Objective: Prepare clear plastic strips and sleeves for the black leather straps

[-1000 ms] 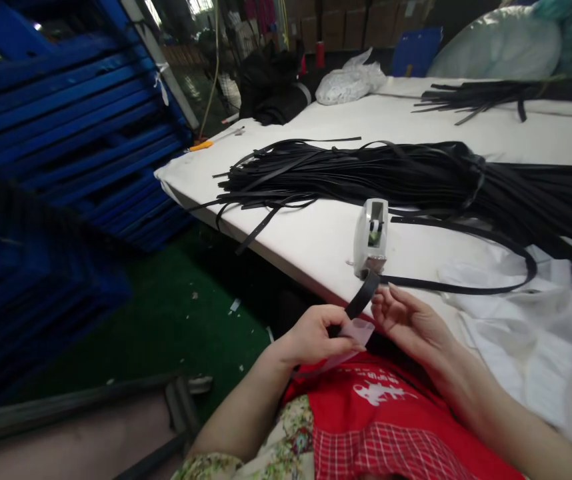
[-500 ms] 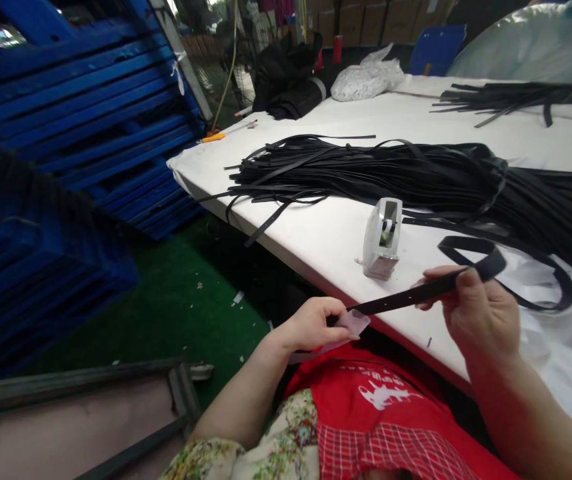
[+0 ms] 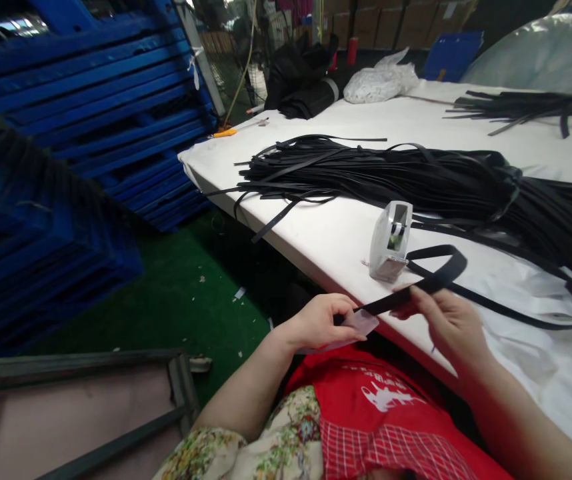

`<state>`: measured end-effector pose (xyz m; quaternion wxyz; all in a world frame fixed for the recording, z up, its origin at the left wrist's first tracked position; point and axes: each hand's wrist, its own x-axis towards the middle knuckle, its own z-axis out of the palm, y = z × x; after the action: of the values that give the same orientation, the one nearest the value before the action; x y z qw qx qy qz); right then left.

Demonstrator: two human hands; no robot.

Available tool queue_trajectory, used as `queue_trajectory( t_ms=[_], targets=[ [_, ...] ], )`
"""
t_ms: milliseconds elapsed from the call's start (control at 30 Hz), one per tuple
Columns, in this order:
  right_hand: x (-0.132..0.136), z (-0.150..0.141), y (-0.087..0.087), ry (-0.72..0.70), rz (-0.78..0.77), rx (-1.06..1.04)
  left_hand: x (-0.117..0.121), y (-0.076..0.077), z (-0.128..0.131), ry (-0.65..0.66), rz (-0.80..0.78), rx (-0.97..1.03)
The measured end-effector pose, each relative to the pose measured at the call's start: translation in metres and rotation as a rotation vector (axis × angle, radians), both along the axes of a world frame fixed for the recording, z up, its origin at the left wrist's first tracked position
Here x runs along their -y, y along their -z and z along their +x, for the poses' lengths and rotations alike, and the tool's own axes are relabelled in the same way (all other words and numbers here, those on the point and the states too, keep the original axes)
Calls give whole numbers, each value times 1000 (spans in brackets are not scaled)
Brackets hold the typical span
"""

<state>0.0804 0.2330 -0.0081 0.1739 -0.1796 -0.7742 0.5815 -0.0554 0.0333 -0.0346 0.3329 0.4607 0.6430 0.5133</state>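
Between my two hands runs a black strap (image 3: 389, 303), flat and belt-like. My left hand (image 3: 325, 323) is closed on its near end together with a translucent plastic sleeve (image 3: 365, 323); whether the strap lies inside the sleeve I cannot tell. Pinched in my right hand (image 3: 446, 323), the strap goes on into a loop above the fingers and trails over the table. A white tape dispenser (image 3: 390, 243) stands just beyond my hands. Behind it lies a thick tied bundle of black straps (image 3: 366, 172).
The white-covered table (image 3: 311, 237) has its edge right by my hands. Further back are an orange-handled tool (image 3: 225, 133), a clear plastic bag (image 3: 381, 83) and more black strips (image 3: 521, 107). Stacked blue pallets (image 3: 131, 133) rise on the left, with a wooden frame (image 3: 81, 400) below.
My right hand has moved left along the strap, closer to my left hand, so a shorter stretch shows between them. My left hand keeps its grip. The view has shifted slightly.
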Motion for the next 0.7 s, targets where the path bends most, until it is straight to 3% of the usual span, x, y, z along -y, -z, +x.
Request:
queue_trajectory(
  t_ms=[100,200,500,700],
  targets=[
    [-15,6,-3,212,-107,-157,4,5,-7,-16,-30,-47],
    [-24,8,-9,294,-173,-276,7,10,-11,-3,-68,-56],
    [-19,8,-10,305,-223,-380,9,17,-12,-10,-181,2],
    [-22,9,0,293,-223,-271,10,17,-13,-28,-152,87]
  ],
)
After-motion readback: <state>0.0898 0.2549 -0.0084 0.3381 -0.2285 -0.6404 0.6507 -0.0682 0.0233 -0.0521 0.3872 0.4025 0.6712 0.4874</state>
